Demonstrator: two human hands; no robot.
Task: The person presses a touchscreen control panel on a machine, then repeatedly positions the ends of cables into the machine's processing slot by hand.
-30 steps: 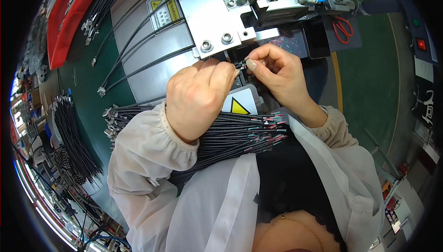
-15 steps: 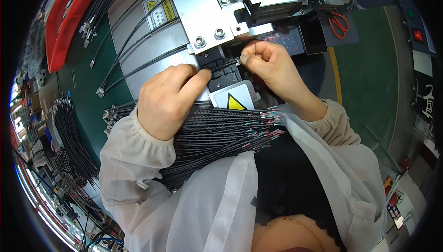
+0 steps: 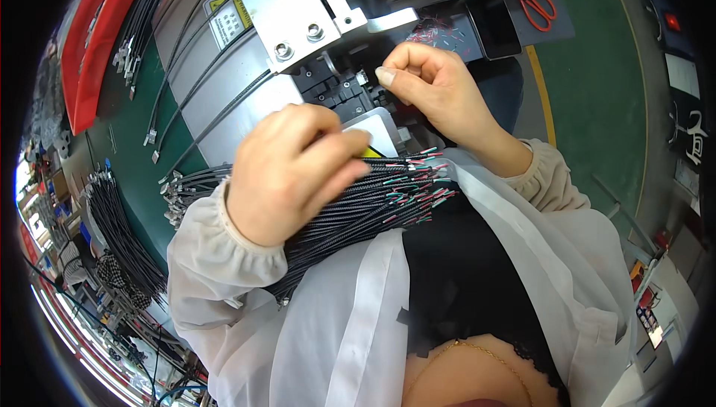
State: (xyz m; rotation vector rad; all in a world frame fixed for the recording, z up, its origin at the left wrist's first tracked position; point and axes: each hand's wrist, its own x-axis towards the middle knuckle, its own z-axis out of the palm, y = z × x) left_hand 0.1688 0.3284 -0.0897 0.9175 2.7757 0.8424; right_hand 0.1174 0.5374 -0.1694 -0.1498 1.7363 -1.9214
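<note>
My left hand (image 3: 280, 172), slightly blurred, hovers over a bundle of black braided cables (image 3: 335, 202). Its thumb and forefinger are apart, with nothing visible between them. The cables' stripped ends show red, green and white wires, and metal connectors (image 3: 175, 191) sit at their other ends. Beside the black fixture (image 3: 335, 94) of a bench machine, my right hand (image 3: 436, 90) keeps thumb and forefinger pressed together. Whatever is in that pinch, if anything, is too small or hidden. A yellow-marked guard plate (image 3: 377, 135) stands just in front of the fixture, partly covered by my left fingers.
A thick metal plate (image 3: 287, 8) with bolts overhangs the fixture. Several cables cross the grey machine cover (image 3: 231, 98). Red-handled scissors (image 3: 538, 10) and a dark phone-like slab (image 3: 494, 27) lie at the back right, near wire scraps (image 3: 440, 34). A red bin (image 3: 97, 57) stands at far left.
My left hand has left the fixture and come back over the cable bundle, its fingers spreading. My right hand stays pinched by the fixture. The cable that lay across the fixture no longer shows there.
</note>
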